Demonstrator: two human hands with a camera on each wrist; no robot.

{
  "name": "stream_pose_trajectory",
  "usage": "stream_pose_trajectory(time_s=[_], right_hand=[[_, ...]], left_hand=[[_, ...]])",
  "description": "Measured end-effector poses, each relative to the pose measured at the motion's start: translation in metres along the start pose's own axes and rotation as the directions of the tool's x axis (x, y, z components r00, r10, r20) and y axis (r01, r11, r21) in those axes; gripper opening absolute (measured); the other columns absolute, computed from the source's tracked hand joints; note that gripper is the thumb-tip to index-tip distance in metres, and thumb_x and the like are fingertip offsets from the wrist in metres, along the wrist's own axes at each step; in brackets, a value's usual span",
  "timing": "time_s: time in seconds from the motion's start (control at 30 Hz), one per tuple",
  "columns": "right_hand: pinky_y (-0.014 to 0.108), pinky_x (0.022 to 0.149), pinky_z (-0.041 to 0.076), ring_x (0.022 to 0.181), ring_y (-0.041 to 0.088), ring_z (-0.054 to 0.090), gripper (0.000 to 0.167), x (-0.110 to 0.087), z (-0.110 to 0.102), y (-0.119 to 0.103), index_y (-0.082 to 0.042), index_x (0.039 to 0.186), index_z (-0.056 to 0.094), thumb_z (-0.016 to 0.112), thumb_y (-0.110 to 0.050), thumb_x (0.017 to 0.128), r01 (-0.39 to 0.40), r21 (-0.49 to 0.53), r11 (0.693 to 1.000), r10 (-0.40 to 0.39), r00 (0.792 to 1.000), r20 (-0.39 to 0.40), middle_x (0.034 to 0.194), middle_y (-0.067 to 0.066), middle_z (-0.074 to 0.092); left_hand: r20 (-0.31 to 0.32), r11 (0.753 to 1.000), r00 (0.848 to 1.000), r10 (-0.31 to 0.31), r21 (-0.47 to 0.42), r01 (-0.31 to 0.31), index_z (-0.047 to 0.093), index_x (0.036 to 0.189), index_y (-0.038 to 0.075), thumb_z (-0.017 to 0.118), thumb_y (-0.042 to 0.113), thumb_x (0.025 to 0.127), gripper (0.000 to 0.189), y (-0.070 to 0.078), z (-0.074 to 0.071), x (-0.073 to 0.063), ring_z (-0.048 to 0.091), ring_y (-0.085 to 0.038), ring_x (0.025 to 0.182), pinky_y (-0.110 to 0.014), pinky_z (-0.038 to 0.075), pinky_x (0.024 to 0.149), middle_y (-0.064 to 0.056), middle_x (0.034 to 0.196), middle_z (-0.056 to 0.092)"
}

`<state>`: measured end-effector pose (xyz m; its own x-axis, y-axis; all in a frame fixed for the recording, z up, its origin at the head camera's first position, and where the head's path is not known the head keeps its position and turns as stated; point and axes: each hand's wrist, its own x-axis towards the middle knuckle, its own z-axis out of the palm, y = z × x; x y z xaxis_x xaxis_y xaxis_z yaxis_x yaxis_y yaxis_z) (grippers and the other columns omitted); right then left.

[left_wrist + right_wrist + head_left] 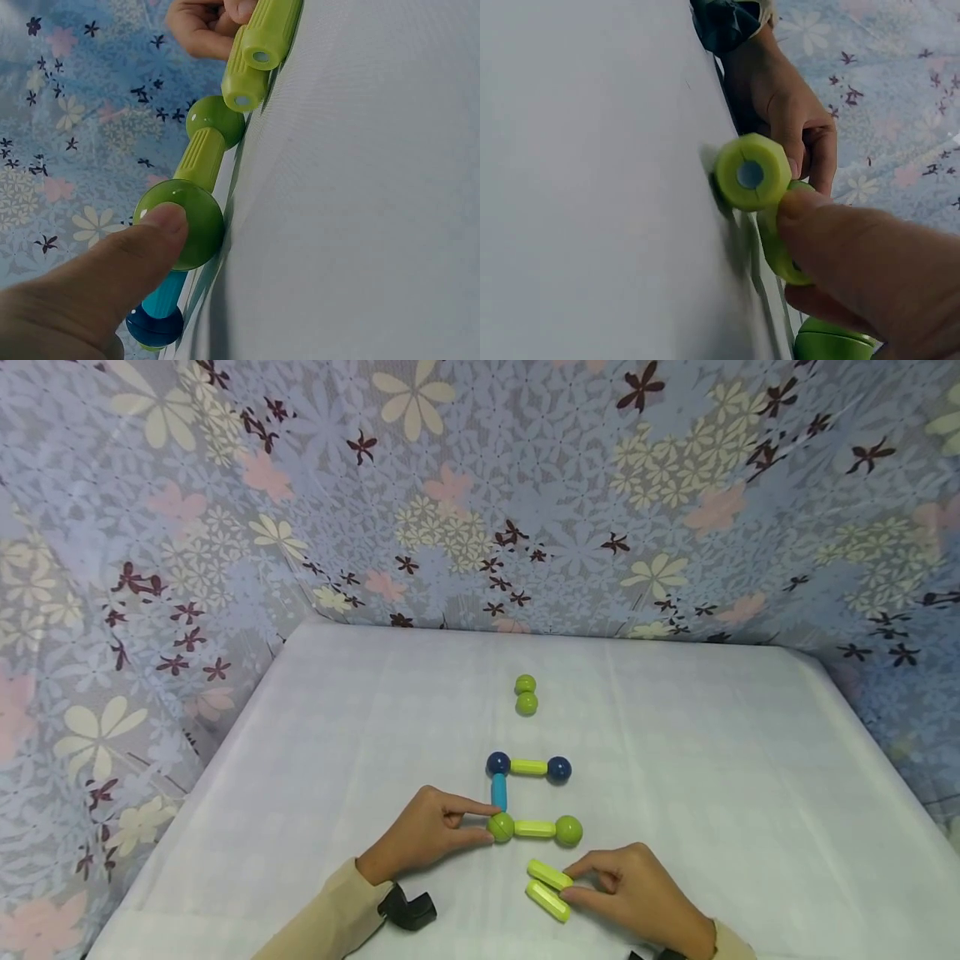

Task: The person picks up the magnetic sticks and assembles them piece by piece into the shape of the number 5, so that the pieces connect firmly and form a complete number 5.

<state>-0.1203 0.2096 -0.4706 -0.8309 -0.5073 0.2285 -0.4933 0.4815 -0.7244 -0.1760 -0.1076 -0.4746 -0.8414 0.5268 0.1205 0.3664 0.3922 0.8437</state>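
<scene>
Head view is showing the left hand [427,831] with its thumb and index finger pinching a green ball [501,827], the gap being only as wide as this ball. From it a lime stick [535,829] is running rightward to a second green ball [568,831], and a blue stick [498,792] is leading away to a dark blue ball [498,764], which another lime stick [528,767] is joining to a second dark blue ball [558,769]. Nearer to the person, the right hand [637,893] is pinching the right end of the far loose stick [550,874] with thumb and index finger, while the near loose stick [547,901] is lying just beside; whether the thumb is also gripping that one, I cannot tell. Farther back, a pair of green balls [527,702] is sitting on the white tablecloth [375,710], and behind it a flowered cloth [450,460] is hanging
</scene>
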Motion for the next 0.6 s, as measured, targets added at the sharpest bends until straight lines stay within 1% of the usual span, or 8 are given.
stream_pose_trajectory(time_s=[0.13,0.27,0.43,0.5,0.6], right_hand=[[0.016,0.043,0.031,0.049,-0.010,0.026,0.012,-0.008,0.000,-0.001,-0.031,0.091,0.080,0.087,-0.035,0.082,-0.063,-0.003,0.998,0.063,0.995,-0.076,0.055,-0.027,0.031],[0.019,0.042,0.031,0.047,-0.008,0.025,0.015,-0.014,-0.003,-0.002,-0.034,0.090,0.079,0.089,-0.034,0.079,-0.154,-0.033,0.988,0.148,0.978,-0.145,0.052,-0.028,0.030],[0.019,0.043,0.030,0.048,-0.007,0.023,0.019,-0.023,-0.009,-0.002,-0.035,0.088,0.078,0.092,-0.031,0.075,-0.204,-0.111,0.973,0.174,0.957,-0.233,0.052,-0.026,0.028],[0.019,0.044,0.030,0.048,-0.006,0.023,0.021,-0.026,-0.010,-0.005,-0.035,0.087,0.078,0.093,-0.030,0.074,-0.255,-0.109,0.961,0.220,0.940,-0.261,0.051,-0.024,0.028],[0.020,0.045,0.030,0.047,-0.003,0.025,0.021,-0.031,-0.012,-0.011,-0.034,0.086,0.078,0.094,-0.031,0.072,-0.359,-0.091,0.929,0.320,0.902,-0.289,0.051,-0.018,0.030]], left_hand=[[-0.004,1.000,1.000,0.009,0.008,-0.009,0.079,0.117,0.029,0.083,0.035,0.087,0.031,0.000,0.000,0.001,0.023,-0.001,0.048,-0.019,0.026,0.048,0.018,0.050,0.028],[-0.012,0.999,1.000,0.008,0.034,-0.008,0.079,0.117,0.028,0.084,0.034,0.086,0.031,0.001,0.000,0.002,0.023,0.000,0.049,-0.019,0.026,0.047,0.020,0.051,0.027],[-0.015,0.999,1.000,-0.001,0.036,0.001,0.079,0.117,0.027,0.084,0.031,0.086,0.032,0.002,0.001,0.003,0.024,0.000,0.050,-0.019,0.025,0.048,0.020,0.052,0.026],[-0.017,0.999,1.000,0.003,0.032,-0.002,0.079,0.117,0.026,0.084,0.031,0.086,0.031,0.002,0.001,0.003,0.023,0.000,0.050,-0.019,0.025,0.049,0.020,0.052,0.026],[-0.018,1.000,1.000,-0.004,0.015,0.004,0.079,0.117,0.026,0.084,0.032,0.086,0.031,0.002,0.002,0.002,0.023,0.001,0.050,-0.019,0.025,0.048,0.018,0.052,0.027]])
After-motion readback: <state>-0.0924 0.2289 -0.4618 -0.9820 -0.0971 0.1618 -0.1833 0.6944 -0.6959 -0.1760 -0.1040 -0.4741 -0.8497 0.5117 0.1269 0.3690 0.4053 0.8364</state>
